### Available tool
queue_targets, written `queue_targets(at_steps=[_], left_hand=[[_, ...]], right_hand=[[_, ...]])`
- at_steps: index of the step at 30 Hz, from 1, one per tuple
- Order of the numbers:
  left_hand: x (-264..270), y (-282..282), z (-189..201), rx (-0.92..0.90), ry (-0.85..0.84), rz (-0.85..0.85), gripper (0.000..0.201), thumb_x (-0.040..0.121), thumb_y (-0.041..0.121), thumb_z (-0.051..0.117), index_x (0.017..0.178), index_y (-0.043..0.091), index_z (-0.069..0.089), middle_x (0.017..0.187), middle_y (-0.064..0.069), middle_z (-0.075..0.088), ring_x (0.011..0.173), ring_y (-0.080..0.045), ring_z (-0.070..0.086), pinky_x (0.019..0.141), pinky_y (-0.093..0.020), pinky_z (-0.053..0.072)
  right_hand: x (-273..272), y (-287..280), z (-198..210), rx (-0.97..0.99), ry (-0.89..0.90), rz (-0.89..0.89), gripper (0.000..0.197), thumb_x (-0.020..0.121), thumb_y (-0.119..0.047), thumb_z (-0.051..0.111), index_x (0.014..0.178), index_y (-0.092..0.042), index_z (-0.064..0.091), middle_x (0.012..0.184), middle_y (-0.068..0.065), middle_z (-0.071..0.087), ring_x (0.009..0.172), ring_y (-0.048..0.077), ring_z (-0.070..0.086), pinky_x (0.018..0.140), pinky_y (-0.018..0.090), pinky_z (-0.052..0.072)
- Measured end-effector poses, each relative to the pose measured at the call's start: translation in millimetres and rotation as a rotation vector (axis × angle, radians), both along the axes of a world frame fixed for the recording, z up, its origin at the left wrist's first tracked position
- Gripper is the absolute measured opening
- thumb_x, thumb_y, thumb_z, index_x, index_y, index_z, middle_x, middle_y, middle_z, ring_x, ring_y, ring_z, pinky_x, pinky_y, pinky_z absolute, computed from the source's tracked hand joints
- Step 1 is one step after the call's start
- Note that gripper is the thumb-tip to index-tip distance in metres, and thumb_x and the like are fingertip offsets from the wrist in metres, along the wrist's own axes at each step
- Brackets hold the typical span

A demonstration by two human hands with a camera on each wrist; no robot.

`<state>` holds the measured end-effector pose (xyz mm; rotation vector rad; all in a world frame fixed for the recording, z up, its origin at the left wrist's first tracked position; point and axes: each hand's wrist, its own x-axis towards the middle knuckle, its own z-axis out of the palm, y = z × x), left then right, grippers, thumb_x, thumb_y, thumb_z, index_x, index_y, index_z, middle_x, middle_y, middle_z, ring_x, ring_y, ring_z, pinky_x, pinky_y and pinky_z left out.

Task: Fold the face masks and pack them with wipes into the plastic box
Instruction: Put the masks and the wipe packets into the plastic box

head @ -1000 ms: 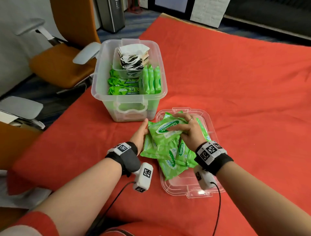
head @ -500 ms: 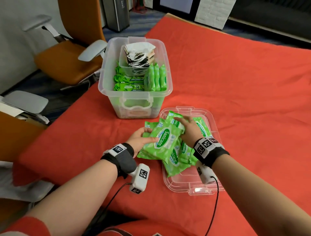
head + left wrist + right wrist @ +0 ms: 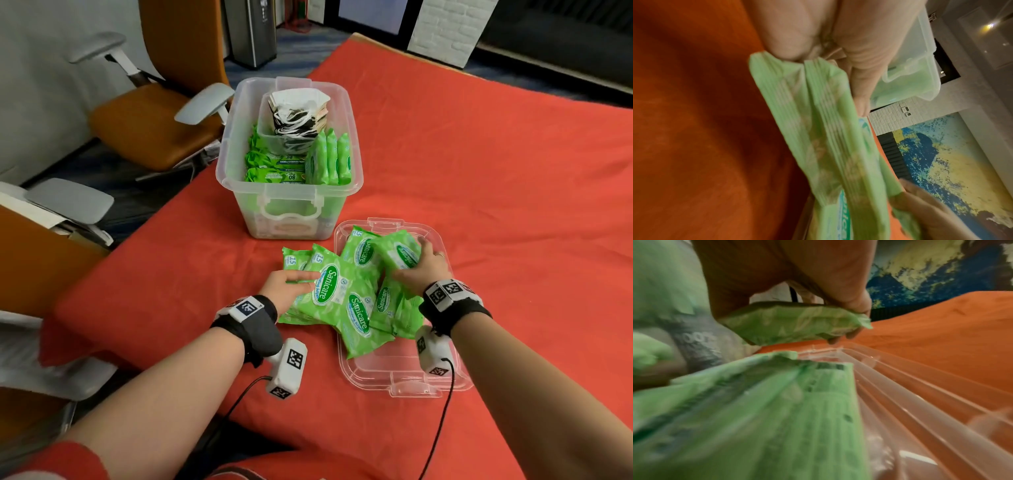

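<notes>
The right hand (image 3: 423, 270) curled its fingers (image 3: 856, 311) around 1 green wipes pack (image 3: 399, 251), thumb beneath and fingertips over the far edge, lifting it clear of the transparent lid (image 3: 383, 377) that lay flat on the red tablecloth (image 3: 479, 171). The left hand (image 3: 286, 286) pinched the edge of a small stack of wipes packs (image 3: 818, 129) between thumb and fingers at the left side of the heap (image 3: 342, 301), which spilled off the lid onto the cloth. More packs fanned between the 2 hands, some overlapping the lid's rim. Just beyond the heap stood the plastic box (image 3: 291, 219), open, with folded black-and-white face masks (image 3: 296, 118) in an inner tray and wipes already standing and lying below and beside them. The folding looked finished; the step in hand appeared to be gathering the loose packs for packing. The next move would likely call for squaring each handful, carrying it forward over the near wall and slotting it upright beside the packs standing at the right, where space looked tight.
</notes>
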<state>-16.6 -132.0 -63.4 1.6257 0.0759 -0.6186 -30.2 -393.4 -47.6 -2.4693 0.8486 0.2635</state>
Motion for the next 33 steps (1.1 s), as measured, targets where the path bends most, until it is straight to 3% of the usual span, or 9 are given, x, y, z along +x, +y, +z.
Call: queue_targets(at_steps=[6,10,13,15,18,21,25,29,33], left_hand=[[8,0,2,-0.031,0.128,0.163,0.015,0.085,0.016,0.063,0.089,0.009,0.074,0.1,-0.011,0.068,0.1,-0.023,0.061,0.099,-0.035,0.044],[12,1,5,-0.118,0.217,0.218,0.049,0.067,0.053,0.073,0.087,0.008,0.074,0.095,-0.016,0.07,0.097,-0.03,0.065,0.098,-0.044,0.046],[5,4,10,-0.07,0.121,0.097,0.042,0.069,0.017,0.079,0.105,0.0,0.069,0.096,-0.009,0.071,0.092,-0.013,0.065,0.098,-0.028,0.047],[3,7,6,-0.043,0.081,0.114,0.047,0.07,-0.001,0.075,0.116,-0.001,0.062,0.112,-0.007,0.064,0.1,-0.011,0.059,0.094,-0.019,0.045],[2,13,7,-0.07,0.069,0.212,0.052,0.07,-0.007,0.074,0.119,0.001,0.06,0.113,-0.008,0.059,0.102,-0.01,0.054,0.071,-0.003,0.043],[0,18,6,-0.11,0.074,0.28,0.052,0.068,-0.005,0.076,0.117,0.008,0.062,0.121,-0.013,0.06,0.105,-0.008,0.054,0.086,-0.014,0.04],[-3,22,3,-0.124,0.039,0.298,0.047,0.063,-0.001,0.079,0.099,0.028,0.068,0.123,-0.006,0.06,0.12,-0.011,0.05,0.109,-0.029,0.032],[-8,25,0,-0.158,0.032,0.329,0.065,0.044,0.019,0.091,0.097,0.044,0.063,0.133,-0.007,0.053,0.122,-0.021,0.05,0.105,-0.043,0.04],[-9,29,-2,-0.185,0.033,0.221,0.103,0.047,0.011,0.09,0.13,0.043,0.039,0.143,-0.002,0.041,0.123,-0.018,0.049,0.099,-0.041,0.045]], right_hand=[[-4,44,33,0.111,-0.223,0.518,0.087,0.055,-0.011,0.076,0.132,-0.03,0.04,0.124,0.003,0.051,0.116,0.029,0.044,0.099,0.05,0.039],[-10,75,37,-0.035,-0.08,0.959,0.078,0.065,-0.009,0.064,0.137,-0.026,0.038,0.139,-0.005,0.04,0.136,0.025,0.019,0.11,0.051,0.021],[-9,86,37,-0.102,-0.016,1.109,0.081,0.071,0.004,0.051,0.141,-0.031,0.03,0.148,-0.012,0.028,0.142,0.024,0.008,0.111,0.051,0.015],[-7,87,34,-0.193,-0.089,1.063,0.081,0.075,0.008,0.05,0.143,-0.032,0.028,0.152,-0.011,0.023,0.143,0.024,0.007,0.114,0.048,0.014],[-4,89,27,0.047,-0.367,0.587,0.069,0.081,0.011,0.046,0.142,-0.016,0.033,0.149,0.005,0.032,0.138,0.028,0.026,0.114,0.036,0.021],[-3,95,12,0.432,-0.291,0.205,0.064,0.094,-0.025,0.049,0.146,-0.007,0.017,0.145,0.015,0.037,0.128,0.03,0.043,0.109,0.038,0.032],[-5,103,-21,0.652,-0.158,0.006,0.135,0.045,-0.078,0.07,0.147,-0.016,0.008,0.14,0.009,0.047,0.12,0.027,0.053,0.099,0.047,0.046],[-1,97,-42,0.688,-0.201,-0.077,0.145,0.02,-0.072,0.083,0.14,-0.013,0.026,0.125,0.006,0.059,0.111,0.025,0.059,0.093,0.047,0.05],[-1,109,-2,0.731,-0.186,0.021,0.107,0.064,-0.03,0.083,0.147,-0.012,0.018,0.122,0.006,0.055,0.116,0.027,0.055,0.1,0.046,0.045]])
